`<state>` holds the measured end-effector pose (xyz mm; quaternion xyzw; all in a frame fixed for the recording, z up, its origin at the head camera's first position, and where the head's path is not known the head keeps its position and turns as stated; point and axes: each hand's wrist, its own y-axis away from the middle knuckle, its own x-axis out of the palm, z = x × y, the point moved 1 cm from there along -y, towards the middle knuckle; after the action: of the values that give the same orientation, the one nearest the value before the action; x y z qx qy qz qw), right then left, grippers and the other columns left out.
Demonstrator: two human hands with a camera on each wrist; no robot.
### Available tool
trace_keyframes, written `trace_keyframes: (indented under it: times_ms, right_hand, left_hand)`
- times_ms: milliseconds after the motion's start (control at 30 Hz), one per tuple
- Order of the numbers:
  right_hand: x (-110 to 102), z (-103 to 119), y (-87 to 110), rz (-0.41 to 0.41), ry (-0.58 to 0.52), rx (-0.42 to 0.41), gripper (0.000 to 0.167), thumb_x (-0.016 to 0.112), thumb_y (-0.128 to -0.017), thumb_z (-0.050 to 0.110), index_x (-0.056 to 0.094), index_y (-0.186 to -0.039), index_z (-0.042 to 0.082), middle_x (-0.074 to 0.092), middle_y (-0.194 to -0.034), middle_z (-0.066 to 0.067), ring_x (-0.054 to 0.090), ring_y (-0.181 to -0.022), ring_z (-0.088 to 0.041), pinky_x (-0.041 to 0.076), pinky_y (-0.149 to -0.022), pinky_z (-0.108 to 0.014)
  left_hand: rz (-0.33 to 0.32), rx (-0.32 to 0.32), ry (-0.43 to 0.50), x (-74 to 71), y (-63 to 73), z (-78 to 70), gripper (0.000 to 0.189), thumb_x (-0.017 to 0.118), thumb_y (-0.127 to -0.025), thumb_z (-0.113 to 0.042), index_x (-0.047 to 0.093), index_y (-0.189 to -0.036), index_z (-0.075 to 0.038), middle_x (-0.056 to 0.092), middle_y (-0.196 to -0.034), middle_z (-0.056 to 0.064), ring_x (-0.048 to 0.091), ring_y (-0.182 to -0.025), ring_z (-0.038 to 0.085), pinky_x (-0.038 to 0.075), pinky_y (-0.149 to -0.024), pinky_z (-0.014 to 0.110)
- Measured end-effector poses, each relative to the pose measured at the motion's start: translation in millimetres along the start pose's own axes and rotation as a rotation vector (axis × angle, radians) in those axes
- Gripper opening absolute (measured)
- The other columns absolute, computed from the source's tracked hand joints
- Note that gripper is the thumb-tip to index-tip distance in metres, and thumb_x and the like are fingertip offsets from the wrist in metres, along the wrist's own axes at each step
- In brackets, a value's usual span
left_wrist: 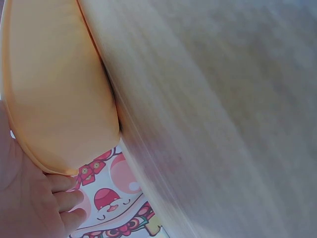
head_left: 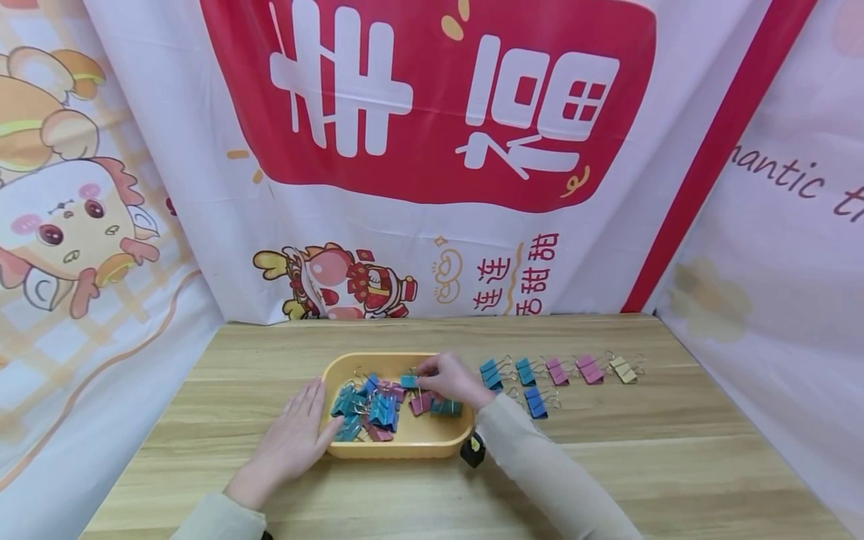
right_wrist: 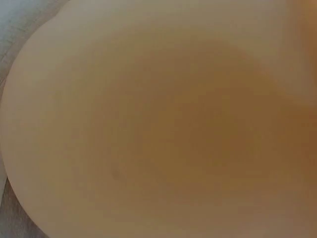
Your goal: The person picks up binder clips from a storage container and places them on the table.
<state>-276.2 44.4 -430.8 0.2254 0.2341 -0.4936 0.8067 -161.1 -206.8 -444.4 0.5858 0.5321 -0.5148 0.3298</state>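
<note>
A yellow-orange plastic basket point(head_left: 398, 450) holds a heap of binder clips in teal, blue and pink. My left hand point(head_left: 297, 431) lies against its left end with extended fingers and the thumb at the near corner. In the left wrist view, the fingers point(left_wrist: 68, 201) of that hand reach past the basket wall point(left_wrist: 59, 89). Over the basket's right half, my right hand point(head_left: 454, 377) pinches a teal binder clip point(head_left: 409, 381) between thumb and fingers. Just under it are a pink binder clip point(head_left: 421, 404) and a dark teal one point(head_left: 447, 407). Blurred skin fills the right wrist view.
Right of the basket, several binder clips lie in a row on the wooden table point(head_left: 641, 465), from teal through pink to a yellow clip point(head_left: 623, 369). A blue clip point(head_left: 536, 403) lies in front of them. Printed cloth point(head_left: 432, 225) hangs behind the table and at both sides.
</note>
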Motion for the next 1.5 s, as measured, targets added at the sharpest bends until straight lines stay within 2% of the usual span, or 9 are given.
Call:
trace_keyframes:
  times_ms: [200,267,400,500,733,1000,1233,1367,1500]
  right_hand:
    - [4.6,-0.8,-0.2,-0.004,0.052,0.030,0.027,0.066,-0.085,0.014,0.066,-0.111,0.006,0.061,-0.068,-0.006,0.056,-0.051,-0.020,0.050,-0.046,-0.029]
    - [5.5,-1.4,-0.4,-0.005,0.054,0.015,0.023,0.066,-0.085,0.012,0.067,-0.106,0.005,0.060,-0.069,-0.005,0.057,-0.052,-0.021,0.050,-0.045,-0.028]
    - [6.0,-1.4,0.4,-0.001,0.077,-0.030,0.003,0.066,-0.085,0.010,0.066,-0.085,0.007,0.061,-0.069,-0.005,0.056,-0.052,-0.020,0.049,-0.044,-0.026]
    - [5.8,-0.3,2.1,0.017,0.105,-0.052,0.009,0.066,-0.085,0.011,0.064,-0.076,0.010,0.061,-0.067,-0.005,0.053,-0.049,-0.016,0.048,-0.044,-0.025]
    - [4.6,2.8,8.8,0.078,0.105,-0.099,0.012,0.065,-0.086,0.011,0.063,-0.075,0.007,0.058,-0.061,-0.006,0.050,-0.046,-0.012,0.047,-0.043,-0.025]
    - [-2.1,3.8,17.1,0.112,-0.002,-0.121,0.013,0.059,-0.090,0.011,0.061,-0.080,0.004,0.060,-0.065,-0.007,0.050,-0.047,-0.014,0.045,-0.041,-0.024]
    - [-10.5,4.9,22.8,0.095,-0.102,-0.110,0.011,0.058,-0.091,0.010,0.060,-0.084,0.002,0.061,-0.067,-0.009,0.056,-0.053,-0.017,0.053,-0.050,-0.034]
    - [-16.4,5.4,26.8,0.079,-0.140,-0.078,0.010,0.058,-0.091,0.011,0.059,-0.086,0.003,0.062,-0.071,-0.009,0.058,-0.057,-0.018,0.054,-0.055,-0.037]
    - [-22.2,4.5,28.7,0.060,-0.178,-0.059,0.009,0.058,-0.091,0.012,0.059,-0.088,0.004,0.062,-0.073,-0.011,0.058,-0.058,-0.019,0.054,-0.061,-0.047]
  left_hand:
    - [0.009,-0.001,0.002,-0.1,0.2,-0.7,0.070,0.038,-0.097,-0.040,0.023,-0.139,0.013,0.018,-0.145,0.028,0.019,-0.132,0.042,0.018,-0.106,0.052]
    - [0.009,-0.002,0.001,0.0,0.2,-0.6,0.070,0.038,-0.097,-0.041,0.023,-0.139,0.013,0.018,-0.145,0.027,0.019,-0.132,0.042,0.018,-0.106,0.052]
    - [0.009,-0.004,0.001,0.4,-0.3,-0.1,0.070,0.038,-0.097,-0.041,0.023,-0.139,0.013,0.018,-0.145,0.027,0.019,-0.132,0.042,0.018,-0.106,0.052]
    - [0.007,-0.003,0.001,0.7,-0.6,0.3,0.070,0.038,-0.097,-0.041,0.023,-0.139,0.013,0.018,-0.145,0.027,0.019,-0.132,0.042,0.018,-0.107,0.052]
    - [-0.003,0.002,-0.003,0.6,-1.1,0.6,0.069,0.039,-0.097,-0.040,0.023,-0.138,0.014,0.019,-0.145,0.028,0.019,-0.132,0.042,0.018,-0.106,0.052]
    - [-0.005,0.004,-0.004,0.7,-1.0,1.0,0.069,0.039,-0.097,-0.040,0.023,-0.138,0.014,0.019,-0.145,0.028,0.019,-0.132,0.042,0.018,-0.106,0.052]
    - [-0.007,0.005,-0.003,0.5,-0.2,1.0,0.069,0.040,-0.097,-0.039,0.023,-0.138,0.014,0.019,-0.145,0.028,0.019,-0.132,0.042,0.019,-0.106,0.052]
    - [-0.005,0.002,-0.005,0.5,-0.1,0.6,0.069,0.039,-0.097,-0.040,0.023,-0.138,0.014,0.019,-0.145,0.028,0.019,-0.132,0.042,0.019,-0.106,0.052]
    - [-0.002,0.000,-0.004,-0.3,-0.3,-0.2,0.069,0.039,-0.097,-0.040,0.023,-0.138,0.014,0.019,-0.145,0.028,0.019,-0.132,0.042,0.019,-0.106,0.052]
